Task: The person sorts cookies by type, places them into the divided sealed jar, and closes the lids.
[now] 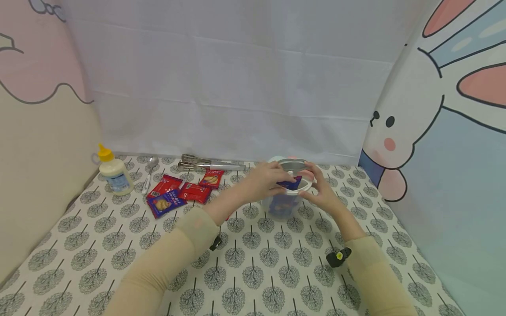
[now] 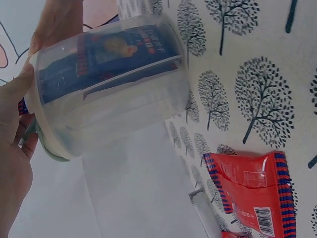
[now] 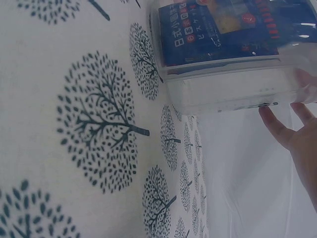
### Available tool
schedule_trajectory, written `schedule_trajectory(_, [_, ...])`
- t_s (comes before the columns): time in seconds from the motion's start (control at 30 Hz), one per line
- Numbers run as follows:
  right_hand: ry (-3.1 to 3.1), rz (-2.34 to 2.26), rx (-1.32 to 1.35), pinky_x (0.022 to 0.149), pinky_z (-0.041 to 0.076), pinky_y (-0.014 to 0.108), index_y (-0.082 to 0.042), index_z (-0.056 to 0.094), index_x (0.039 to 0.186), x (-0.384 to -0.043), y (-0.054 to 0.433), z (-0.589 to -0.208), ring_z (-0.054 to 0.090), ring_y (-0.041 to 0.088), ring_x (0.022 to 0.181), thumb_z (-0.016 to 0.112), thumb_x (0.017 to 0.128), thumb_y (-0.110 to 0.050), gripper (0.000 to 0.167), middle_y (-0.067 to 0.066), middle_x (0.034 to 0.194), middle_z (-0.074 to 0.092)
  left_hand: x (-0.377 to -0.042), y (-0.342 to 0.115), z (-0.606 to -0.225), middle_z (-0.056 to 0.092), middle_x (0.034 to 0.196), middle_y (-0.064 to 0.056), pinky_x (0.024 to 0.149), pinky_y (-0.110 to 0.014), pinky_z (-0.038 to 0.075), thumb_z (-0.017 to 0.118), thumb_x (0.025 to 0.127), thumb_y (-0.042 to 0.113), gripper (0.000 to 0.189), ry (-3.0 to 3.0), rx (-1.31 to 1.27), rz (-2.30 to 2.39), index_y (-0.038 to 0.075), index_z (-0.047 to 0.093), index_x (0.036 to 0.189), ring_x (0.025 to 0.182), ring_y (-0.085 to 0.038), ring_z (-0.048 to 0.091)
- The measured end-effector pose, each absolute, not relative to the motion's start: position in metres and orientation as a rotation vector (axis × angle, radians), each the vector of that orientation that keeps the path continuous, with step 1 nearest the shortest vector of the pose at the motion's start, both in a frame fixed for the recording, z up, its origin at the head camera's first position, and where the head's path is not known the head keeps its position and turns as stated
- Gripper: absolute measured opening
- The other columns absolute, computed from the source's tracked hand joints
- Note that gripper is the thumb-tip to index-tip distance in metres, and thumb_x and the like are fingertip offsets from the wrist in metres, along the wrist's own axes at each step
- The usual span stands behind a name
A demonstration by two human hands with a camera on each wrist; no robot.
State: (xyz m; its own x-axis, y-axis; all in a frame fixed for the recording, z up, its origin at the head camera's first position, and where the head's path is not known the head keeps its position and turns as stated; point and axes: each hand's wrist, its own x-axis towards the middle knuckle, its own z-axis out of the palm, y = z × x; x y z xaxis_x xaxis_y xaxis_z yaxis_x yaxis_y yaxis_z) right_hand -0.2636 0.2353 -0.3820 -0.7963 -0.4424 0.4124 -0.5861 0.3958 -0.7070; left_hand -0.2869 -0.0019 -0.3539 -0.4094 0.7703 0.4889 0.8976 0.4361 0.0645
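A clear plastic container [image 1: 282,208] with a white rim stands on the table, its grey flap lid [image 1: 292,165] raised. Blue biscuit packets [image 2: 114,54] show through its wall. My left hand [image 1: 270,181] is at the top opening, pinching a blue biscuit packet [image 1: 291,183] that is partly inside; the fingers hide much of it. On the opposite side, my right hand [image 1: 322,193] grips the container around its rim, thumb in front and fingers by the flap. In the right wrist view, fingertips [image 3: 270,116] touch the container's side.
To the left lie several red biscuit packets [image 1: 193,192] and a blue one [image 1: 166,203]. Metal tongs [image 1: 225,166] lie along the back edge, with a spoon [image 1: 149,173] farther left. A yellow-capped squeeze bottle [image 1: 117,175] stands at the far left. White cloth [image 1: 237,87] hangs behind.
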Motion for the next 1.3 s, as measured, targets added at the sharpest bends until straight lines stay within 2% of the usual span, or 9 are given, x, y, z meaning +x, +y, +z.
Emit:
schedule_trajectory(0.1, [-2.492, 1.358, 0.918, 0.102, 0.036, 0.062, -0.004, 0.015, 0.146, -0.263, 0.235, -0.382, 0.027, 0.047, 0.133, 0.066, 0.08, 0.004, 0.084, 0.027, 0.15, 0.018, -0.285, -0.002, -0.358, 0.065, 0.116, 0.011, 0.095, -0.033, 0.041, 0.07, 0.082, 0.04, 0.041, -2.393, -1.41, -0.344, 0.026, 0.064, 0.12, 0.115, -0.012, 0.049])
schedule_trajectory(0.17, [-2.496, 1.358, 0.907, 0.102, 0.036, 0.061, -0.005, 0.015, 0.146, -0.263, 0.235, -0.382, 0.027, 0.046, 0.133, 0.066, 0.08, 0.004, 0.085, 0.027, 0.149, 0.02, -0.284, -0.002, -0.36, 0.063, 0.12, 0.01, 0.103, -0.037, 0.037, 0.07, 0.081, 0.041, 0.043, -2.427, -1.406, -0.339, 0.026, 0.063, 0.121, 0.119, -0.013, 0.047])
schedule_trajectory(0.33, [-2.504, 1.346, 0.886, 0.103, 0.037, 0.059, -0.005, 0.016, 0.147, -0.262, 0.234, -0.381, 0.027, 0.045, 0.134, 0.067, 0.079, 0.004, 0.086, 0.026, 0.149, 0.021, -0.282, -0.013, -0.359, 0.061, 0.124, 0.003, 0.111, -0.04, 0.031, 0.074, 0.08, 0.029, 0.044, -2.4, -1.43, -0.52, 0.02, 0.063, 0.121, 0.121, -0.016, 0.048])
schedule_trajectory(0.53, [-2.508, 1.34, 0.881, 0.103, 0.036, 0.059, -0.005, 0.016, 0.147, -0.262, 0.234, -0.381, 0.028, 0.045, 0.134, 0.068, 0.079, 0.005, 0.086, 0.026, 0.15, 0.019, -0.282, -0.044, -0.352, 0.061, 0.125, 0.003, 0.108, -0.036, 0.036, 0.077, 0.079, 0.024, 0.051, -2.375, -1.4, -0.737, 0.016, 0.059, 0.126, 0.121, -0.016, 0.048])
schedule_trajectory(0.67, [-2.511, 1.331, 0.877, 0.103, 0.037, 0.058, -0.006, 0.016, 0.147, -0.262, 0.234, -0.381, 0.028, 0.046, 0.134, 0.069, 0.08, 0.001, 0.086, 0.026, 0.151, 0.017, -0.282, -0.072, -0.346, 0.053, 0.134, 0.005, 0.107, -0.039, 0.037, 0.076, 0.08, 0.024, 0.059, -2.508, -1.3, -0.903, 0.019, 0.052, 0.134, 0.128, -0.016, 0.042])
schedule_trajectory(0.77, [-2.502, 1.344, 0.885, 0.102, 0.037, 0.059, -0.006, 0.016, 0.147, -0.262, 0.234, -0.381, 0.028, 0.046, 0.133, 0.069, 0.08, 0.0, 0.085, 0.027, 0.15, 0.018, -0.285, -0.096, -0.348, 0.046, 0.142, 0.006, 0.11, -0.043, 0.034, 0.075, 0.081, 0.027, 0.067, -2.624, -1.2, -0.964, 0.023, 0.044, 0.14, 0.133, -0.017, 0.037])
schedule_trajectory(1.03, [-2.487, 1.355, 0.893, 0.102, 0.036, 0.059, -0.005, 0.017, 0.146, -0.261, 0.234, -0.382, 0.029, 0.046, 0.132, 0.068, 0.079, 0.003, 0.085, 0.028, 0.148, 0.022, -0.294, -0.167, -0.371, 0.037, 0.149, -0.003, 0.112, -0.053, 0.027, 0.077, 0.079, 0.024, 0.079, -2.782, -1.02, -0.959, 0.024, 0.035, 0.145, 0.137, -0.029, 0.031])
schedule_trajectory(1.3, [-2.511, 1.341, 0.853, 0.103, 0.035, 0.059, -0.008, 0.019, 0.147, -0.26, 0.236, -0.384, 0.03, 0.045, 0.133, 0.068, 0.08, 0.002, 0.084, 0.025, 0.15, 0.021, -0.285, -0.229, -0.397, 0.035, 0.147, -0.017, 0.107, -0.063, 0.026, 0.077, 0.079, 0.02, 0.081, -2.876, -0.842, -0.925, 0.011, 0.033, 0.146, 0.134, -0.042, 0.03])
